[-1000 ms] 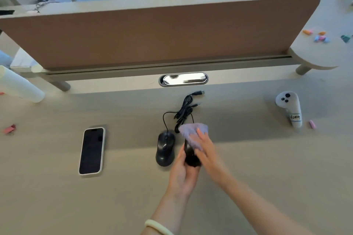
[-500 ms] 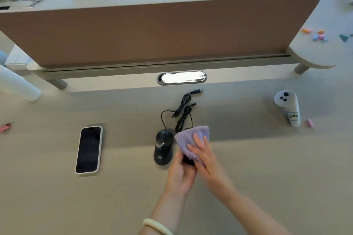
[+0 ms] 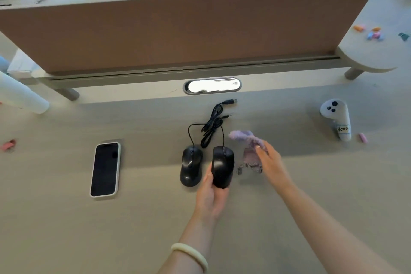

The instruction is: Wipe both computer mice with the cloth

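Observation:
Two black wired mice lie side by side at the middle of the desk. My left hand (image 3: 210,196) grips the right mouse (image 3: 222,165) from its near end. The left mouse (image 3: 190,165) rests untouched just beside it. My right hand (image 3: 270,162) holds the purple cloth (image 3: 249,149) to the right of the held mouse, off its surface; the cloth looks blurred. Both mouse cables (image 3: 211,130) run back in a tangled bundle to USB plugs.
A phone (image 3: 105,169) lies face up to the left. A white controller (image 3: 337,119) and a pink bit (image 3: 363,137) are at right. A brown divider panel (image 3: 178,26) closes the back, with a cable slot (image 3: 212,85) below it. A white cylinder (image 3: 20,95) sits far left.
My right hand has lifted the cloth off the right mouse and swung it to the right, uncovering the mouse. My left hand still holds that mouse.

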Tool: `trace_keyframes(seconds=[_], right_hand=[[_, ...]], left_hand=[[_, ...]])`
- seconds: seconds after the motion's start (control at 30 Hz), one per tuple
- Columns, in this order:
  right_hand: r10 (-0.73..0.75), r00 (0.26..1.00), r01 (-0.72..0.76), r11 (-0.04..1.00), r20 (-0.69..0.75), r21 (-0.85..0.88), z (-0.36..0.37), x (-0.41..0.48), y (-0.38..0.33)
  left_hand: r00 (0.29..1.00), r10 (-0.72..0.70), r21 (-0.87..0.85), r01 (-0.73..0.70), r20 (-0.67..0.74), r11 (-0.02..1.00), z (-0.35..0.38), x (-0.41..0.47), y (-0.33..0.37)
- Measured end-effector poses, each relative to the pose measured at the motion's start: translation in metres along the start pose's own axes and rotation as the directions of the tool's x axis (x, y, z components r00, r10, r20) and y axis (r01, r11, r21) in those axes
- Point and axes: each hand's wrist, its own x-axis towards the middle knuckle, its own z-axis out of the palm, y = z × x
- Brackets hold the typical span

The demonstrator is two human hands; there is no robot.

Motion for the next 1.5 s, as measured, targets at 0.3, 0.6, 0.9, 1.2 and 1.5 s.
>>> trace_keyframes(seconds=[0.3,0.6,0.9,1.2,1.5], right_hand=[[0.155,0.984,-0.128,0.958,-0.089,0.256,-0.034,-0.013,0.011],[-0.117,0.982,0.115,0.993,-0.149,-0.022,-0.051,-0.023,-0.002],[0.003,0.961,0.232,0.54,0.277,-0.809,-0.018,-0.046,0.077],[0.047,0.996,0.046,0.436,0.074,-0.899,-0.008,-0.009,0.074],[0.103,0.989,0.06,0.372,0.106,-0.926,-0.01,-0.011,0.074]], left_hand=[[0.941,0.229,0.34,-0.137,-0.248,0.93,0.002,0.005,-0.014],[0.899,0.406,0.825,-0.1,-0.165,0.556,0.004,-0.027,-0.003],[0.791,0.604,0.994,-0.112,0.096,-0.01,-0.059,-0.028,0.094],[0.904,0.316,0.669,0.048,0.286,-0.741,-0.122,0.002,0.108],[0.962,0.218,0.63,0.07,0.161,-0.773,-0.121,0.006,0.112]])
